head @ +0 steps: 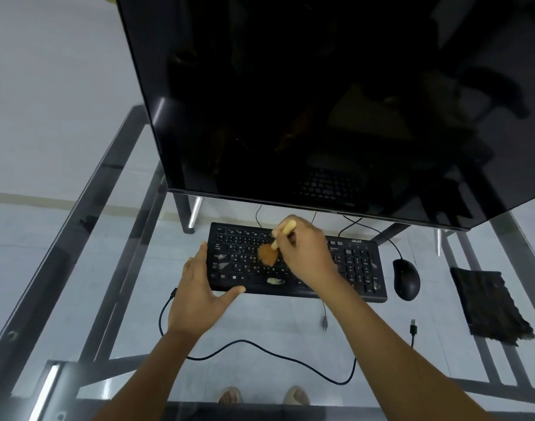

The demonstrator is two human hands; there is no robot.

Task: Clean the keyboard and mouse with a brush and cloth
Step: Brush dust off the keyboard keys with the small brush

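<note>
Head view shows us a glass desk (78,268) on a dark metal frame, with a large black monitor (305,101) filling the 12 o'clock half of the scene. Below the screen lies our black Acer keyboard (351,268), pale dust smudges on several keys. At 3 o'clock from it sits a dark cloth (488,305), and between cloth and keyboard rests the black mouse (406,278). Our left hand (199,293) lies spread, fingers straight, bracing the keyboard's 9 o'clock end. Our right hand (305,253) grips a wooden-handled brush (270,250), its orange bristles touching the middle letter keys. A black cable (260,350) loops at 6 o'clock.
</note>
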